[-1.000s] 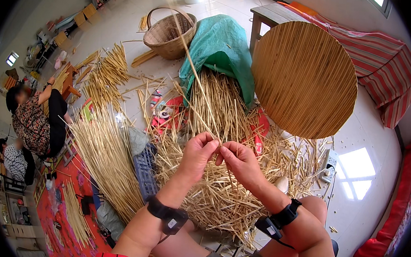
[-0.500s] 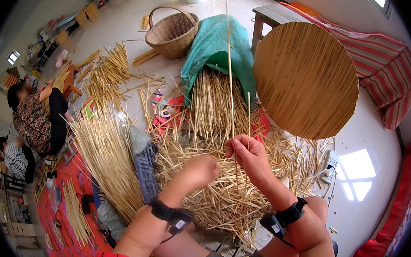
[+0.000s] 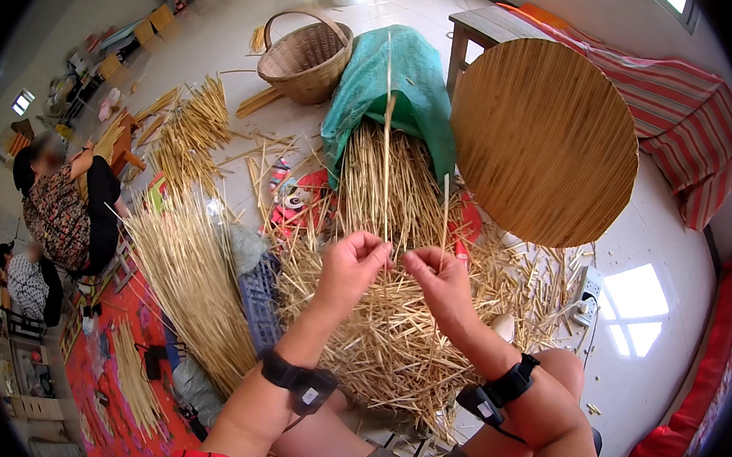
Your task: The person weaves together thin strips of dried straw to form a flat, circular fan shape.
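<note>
A long straw stalk (image 3: 386, 153) stands upright in front of me, its top against the green sack (image 3: 396, 59). Near its lower end, my left hand (image 3: 351, 270) pinches it between thumb and fingertips. Close beside, almost touching those fingertips, my right hand (image 3: 440, 288) is closed in a pinch. A second, shorter straw (image 3: 446, 202) rises from the right hand and runs down past the palm. Whether the right fingertips also hold the long stalk is hard to make out. Below both hands lies a heap of cut straw pieces (image 3: 381, 359).
Long straws (image 3: 194, 284) lie bundled over a blue-grey plastic crate (image 3: 259, 299) at the left. Beyond are a wicker basket (image 3: 306, 56) and a round slatted board (image 3: 544, 148). A power strip (image 3: 588, 296) lies at the right. Two people (image 3: 67, 205) sit far left.
My left hand has risen and moved to the stalk, closing on its lower part. The long stalk has shifted left and lower, and my right hand has dropped slightly.
</note>
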`<state>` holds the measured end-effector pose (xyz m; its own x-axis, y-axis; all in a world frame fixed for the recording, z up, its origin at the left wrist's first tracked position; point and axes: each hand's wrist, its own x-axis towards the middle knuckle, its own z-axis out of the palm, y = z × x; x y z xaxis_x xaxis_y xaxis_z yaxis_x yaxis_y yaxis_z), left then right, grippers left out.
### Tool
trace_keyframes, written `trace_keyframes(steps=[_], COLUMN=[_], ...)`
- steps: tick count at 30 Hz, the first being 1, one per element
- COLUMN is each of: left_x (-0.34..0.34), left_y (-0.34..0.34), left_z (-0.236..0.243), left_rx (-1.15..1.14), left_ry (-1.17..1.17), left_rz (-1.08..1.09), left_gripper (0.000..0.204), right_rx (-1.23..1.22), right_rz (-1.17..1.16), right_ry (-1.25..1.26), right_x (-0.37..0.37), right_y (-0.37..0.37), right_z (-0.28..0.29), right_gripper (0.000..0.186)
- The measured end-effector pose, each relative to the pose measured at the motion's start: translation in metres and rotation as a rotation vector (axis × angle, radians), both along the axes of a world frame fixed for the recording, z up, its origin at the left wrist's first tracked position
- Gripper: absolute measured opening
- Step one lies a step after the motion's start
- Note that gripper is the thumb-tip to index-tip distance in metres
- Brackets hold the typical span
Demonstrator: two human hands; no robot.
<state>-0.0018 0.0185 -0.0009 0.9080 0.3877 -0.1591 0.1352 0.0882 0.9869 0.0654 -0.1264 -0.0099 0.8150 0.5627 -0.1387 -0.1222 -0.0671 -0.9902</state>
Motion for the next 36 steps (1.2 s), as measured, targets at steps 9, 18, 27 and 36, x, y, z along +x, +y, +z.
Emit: trace_keyframes(steps=[9,18,27,36], left_x=[-0.004,-0.001,-0.004,-0.005], left_y=[-0.024,-0.025,-0.028,-0.026], left_z=[0.009,0.012,0.012,0.011], left_rx=[0.05,-0.061,0.105,0.089], left_ry=[0.062,-0.009,-0.021,-0.012], left_rz=[-0.224,-0.097,-0.195,-0.232], left_gripper=[0.009,0.008,0.008,0.007], right_rx=[0.145,0.196,0.087,0.116], right_rz=[-0.043,0.03,-0.014,-0.017], right_ry=[0.08,0.117,-0.083,-0.048], right_x=[0.032,0.023,0.025,0.024], right_y=[-0.008,-0.008,-0.01,-0.009], right_z=[0.011,0.02,0.015,0.021], right_gripper=[0.019,0.016,0.01,0.009])
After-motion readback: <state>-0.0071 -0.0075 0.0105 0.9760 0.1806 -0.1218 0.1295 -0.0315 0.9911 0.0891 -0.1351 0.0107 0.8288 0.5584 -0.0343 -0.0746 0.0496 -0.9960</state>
